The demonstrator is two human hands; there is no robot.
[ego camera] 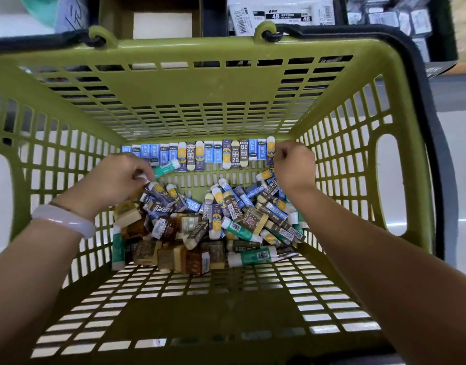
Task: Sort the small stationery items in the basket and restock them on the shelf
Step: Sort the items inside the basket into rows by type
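shop | green basket [226, 52] w/ erasers [200, 154] | barcoded stock boxes [279, 14]

We are looking through a wide-angle lens that is bowing the rim of the green basket [226, 50] and stretching its walls toward the picture's edges. Even, bright light is falling from above, and pale floor is glowing through the basket's slots. The basket's near wall is lying in shadow. The printed wrappers on its floor are reading sharp, while the boxes beyond its far rim are blurring slightly.
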